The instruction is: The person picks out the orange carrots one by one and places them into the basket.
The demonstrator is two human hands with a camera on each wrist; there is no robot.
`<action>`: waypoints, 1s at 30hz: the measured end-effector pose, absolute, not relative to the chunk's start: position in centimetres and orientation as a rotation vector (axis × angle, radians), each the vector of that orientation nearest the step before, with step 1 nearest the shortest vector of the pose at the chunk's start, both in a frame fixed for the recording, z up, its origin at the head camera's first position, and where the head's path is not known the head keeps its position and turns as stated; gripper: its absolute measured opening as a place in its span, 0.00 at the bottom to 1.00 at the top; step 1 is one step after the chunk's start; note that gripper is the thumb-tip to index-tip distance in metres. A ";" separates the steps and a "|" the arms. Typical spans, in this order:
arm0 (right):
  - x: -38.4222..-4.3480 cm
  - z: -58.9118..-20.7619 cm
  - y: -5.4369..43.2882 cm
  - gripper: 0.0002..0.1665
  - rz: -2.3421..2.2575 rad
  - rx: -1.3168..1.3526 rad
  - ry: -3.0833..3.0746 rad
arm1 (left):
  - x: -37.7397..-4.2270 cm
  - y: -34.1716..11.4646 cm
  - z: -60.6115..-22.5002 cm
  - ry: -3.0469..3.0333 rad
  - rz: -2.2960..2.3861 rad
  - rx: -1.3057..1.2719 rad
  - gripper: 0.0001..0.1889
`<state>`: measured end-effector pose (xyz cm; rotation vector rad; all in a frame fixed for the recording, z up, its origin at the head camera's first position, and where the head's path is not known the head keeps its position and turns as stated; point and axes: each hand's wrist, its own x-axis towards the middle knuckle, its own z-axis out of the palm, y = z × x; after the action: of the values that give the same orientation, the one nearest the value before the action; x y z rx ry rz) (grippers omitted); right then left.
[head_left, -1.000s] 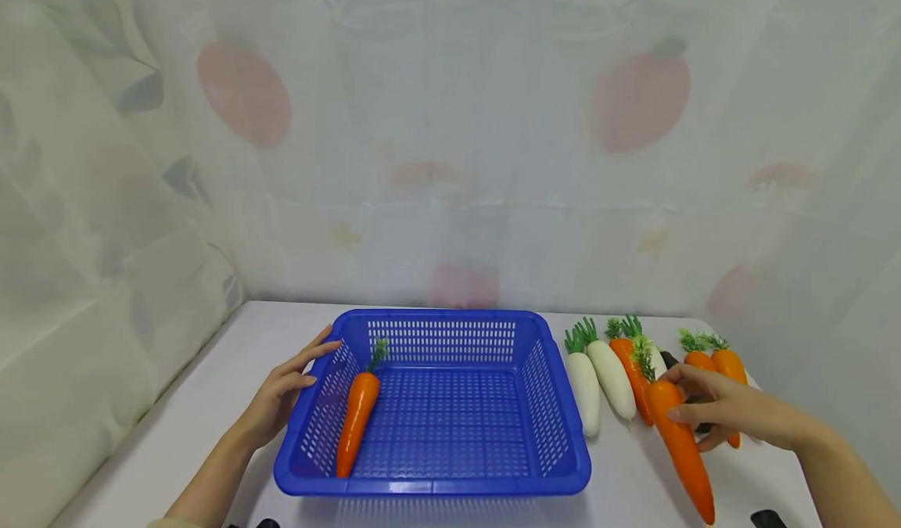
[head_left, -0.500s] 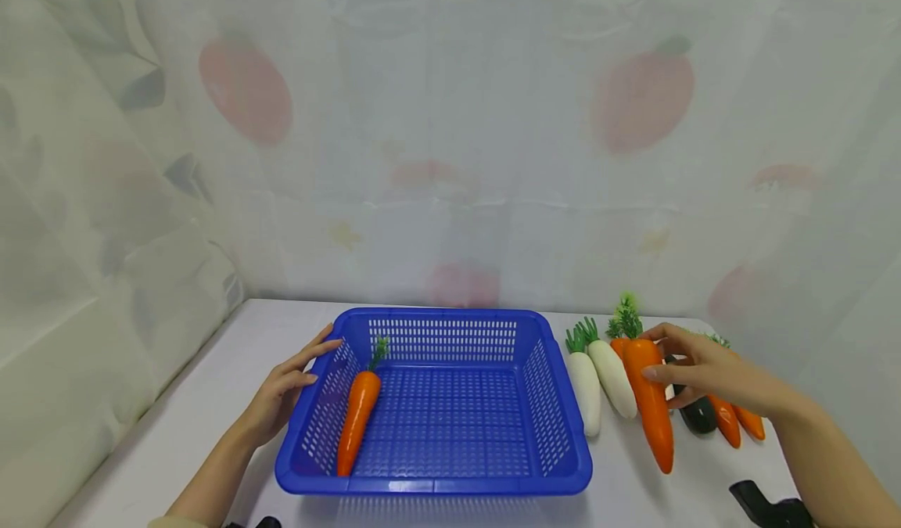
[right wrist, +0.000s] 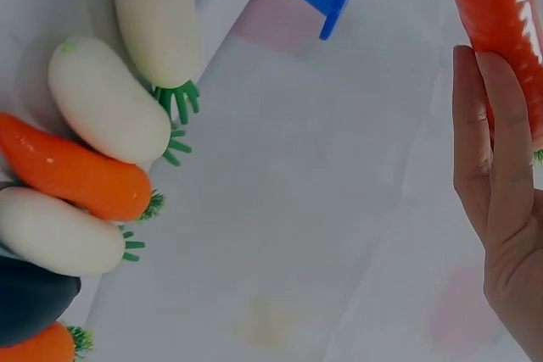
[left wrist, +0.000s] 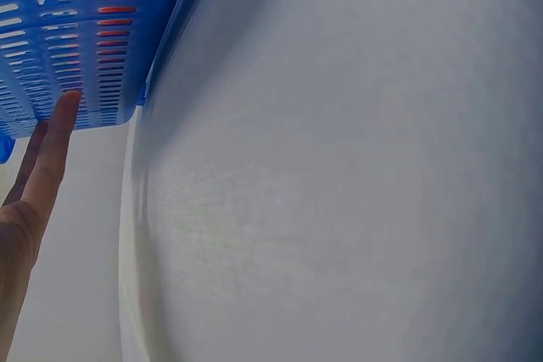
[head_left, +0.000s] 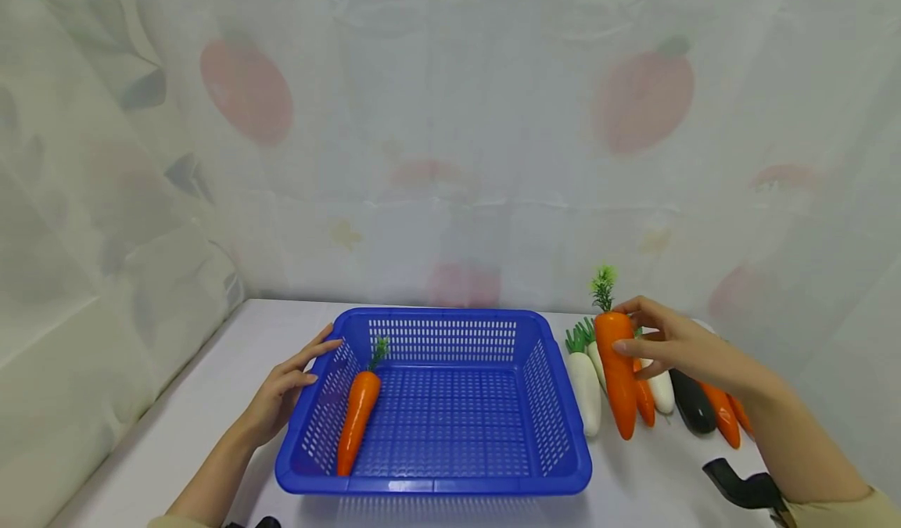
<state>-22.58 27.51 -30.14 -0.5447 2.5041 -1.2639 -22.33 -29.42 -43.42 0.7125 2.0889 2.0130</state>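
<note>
My right hand pinches an orange carrot near its leafy top, its tip hanging downward over the vegetables right of the basket. In the right wrist view, that carrot lies against the fingers. My left hand touches the left side of a blue plastic basket; the left wrist view shows straight fingers against its slotted wall. Inside the basket, along the left wall, lies another carrot with its greens toward the back.
Right of the basket lie white radishes, a dark eggplant and more carrots. A black curved object is by the right wrist. Behind the white table hangs a printed curtain.
My right hand has carried the carrot leftward and upward, toward the basket's right side, uncovering the eggplant and a radish. The left hand and the basket have stayed put.
</note>
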 end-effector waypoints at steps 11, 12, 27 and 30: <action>-23.0 -29.0 25.2 0.32 -1.356 -0.595 2.535 | -22.2 -29.5 -43.5 2.104 2.001 0.625 0.29; -23.0 -28.9 25.0 0.33 -1.370 -0.595 2.536 | -22.2 -29.5 -43.5 2.100 2.002 0.628 0.29; -23.6 -28.7 21.8 0.35 -1.524 -0.631 2.491 | -22.3 -29.5 -43.5 2.077 2.023 0.662 0.29; -23.7 -28.7 21.0 0.35 -1.544 -0.629 2.475 | -22.4 -29.5 -43.5 2.085 2.020 0.661 0.29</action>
<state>-23.75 20.99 -28.73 -0.6289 2.4746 -1.5438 -22.37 -29.51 -43.54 0.6609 2.0849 2.0201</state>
